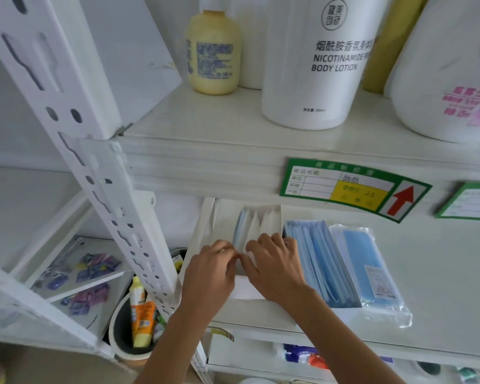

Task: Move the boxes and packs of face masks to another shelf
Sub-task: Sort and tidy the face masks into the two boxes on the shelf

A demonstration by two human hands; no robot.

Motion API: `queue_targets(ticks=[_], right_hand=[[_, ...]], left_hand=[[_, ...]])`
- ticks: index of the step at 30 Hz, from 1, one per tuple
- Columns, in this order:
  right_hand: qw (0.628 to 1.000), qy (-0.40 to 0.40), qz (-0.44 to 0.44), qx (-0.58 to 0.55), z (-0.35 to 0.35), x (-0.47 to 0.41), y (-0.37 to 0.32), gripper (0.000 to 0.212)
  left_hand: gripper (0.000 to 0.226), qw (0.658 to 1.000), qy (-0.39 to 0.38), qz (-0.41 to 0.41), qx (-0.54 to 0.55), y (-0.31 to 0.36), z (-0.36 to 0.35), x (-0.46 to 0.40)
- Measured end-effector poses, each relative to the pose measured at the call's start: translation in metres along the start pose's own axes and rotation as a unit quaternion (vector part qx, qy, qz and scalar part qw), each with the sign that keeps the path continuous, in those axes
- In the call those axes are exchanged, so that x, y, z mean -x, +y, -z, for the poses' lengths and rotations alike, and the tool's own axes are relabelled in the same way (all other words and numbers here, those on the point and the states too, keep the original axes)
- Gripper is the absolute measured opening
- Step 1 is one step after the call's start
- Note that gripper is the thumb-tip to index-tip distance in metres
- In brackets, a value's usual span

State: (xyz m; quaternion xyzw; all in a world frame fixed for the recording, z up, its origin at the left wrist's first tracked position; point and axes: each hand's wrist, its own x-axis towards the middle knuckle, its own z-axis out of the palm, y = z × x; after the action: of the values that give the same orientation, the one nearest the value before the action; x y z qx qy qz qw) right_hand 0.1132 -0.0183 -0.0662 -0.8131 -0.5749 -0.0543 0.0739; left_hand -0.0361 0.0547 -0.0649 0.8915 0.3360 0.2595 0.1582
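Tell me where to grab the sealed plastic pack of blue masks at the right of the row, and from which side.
Take the sealed pack along its right long edge, coming from the right. It lies flat, its left edge tucked against the open box of blue masks, while the shelf to its right is bare. Both hands, left hand and right hand, are at the white box.

Lighting: even, soft, cool daylight tone; white shelf (pixel 441 273) surfaces bright, no harsh glare. Shadows: faint, under the upper shelf's front edge and beneath the hands. Distortion: wide-angle bending of the upright post (pixel 94 173) and shelf edges. Focus: centre fairly sharp; price label (pixel 352 189) print soft; far right label and lower corners blurred.
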Motion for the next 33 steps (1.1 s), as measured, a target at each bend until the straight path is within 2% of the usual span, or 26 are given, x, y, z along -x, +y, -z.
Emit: queue_targets(ticks=[4, 7, 9, 12, 16, 21, 26, 30, 33], right_hand=[[0.997, -0.019, -0.061, -0.048, -0.002, -0.014, -0.005, 0.035], [0.994, -0.028, -0.066, -0.083, -0.004, -0.018, -0.007, 0.041], [0.994, -0.046, -0.044, -0.085, -0.004, -0.021, -0.007, 0.051], [0.995, -0.081, -0.024, -0.057, -0.003, -0.023, -0.003, 0.051], [0.994, -0.094, -0.01, -0.054, -0.002, -0.019, 0.0, 0.066], [0.995, -0.097, 0.012, -0.034, 0.0, -0.019, 0.0, 0.071], [0.994, -0.108, 0.021, -0.002, 0.002, -0.021, -0.004, 0.059], [0.994, -0.11, -0.016, 0.005, 0.004, -0.021, -0.007, 0.042], [0.995, -0.086, -0.051, -0.017, 0.002, -0.021, -0.012, 0.045]], left_hand=[[0.021, 0.999, -0.029, -0.021, -0.024, -0.002, 0.001, -0.005], [0.017, 0.998, -0.017, 0.028, 0.058, -0.007, -0.001, -0.004], [0.023, 0.99, 0.001, 0.071, 0.121, -0.005, -0.006, -0.001], [0.032, 0.978, 0.047, 0.112, 0.169, -0.002, -0.014, 0.001], [0.028, 0.977, 0.072, 0.122, 0.162, 0.001, -0.019, 0.0], [0.024, 0.974, 0.08, 0.132, 0.164, 0.002, -0.02, -0.001], [0.026, 0.972, 0.08, 0.143, 0.166, 0.001, -0.016, -0.001], [0.024, 0.98, 0.061, 0.139, 0.129, 0.0, -0.013, -0.003], [0.025, 0.985, 0.028, 0.138, 0.098, -0.003, -0.01, -0.008]])
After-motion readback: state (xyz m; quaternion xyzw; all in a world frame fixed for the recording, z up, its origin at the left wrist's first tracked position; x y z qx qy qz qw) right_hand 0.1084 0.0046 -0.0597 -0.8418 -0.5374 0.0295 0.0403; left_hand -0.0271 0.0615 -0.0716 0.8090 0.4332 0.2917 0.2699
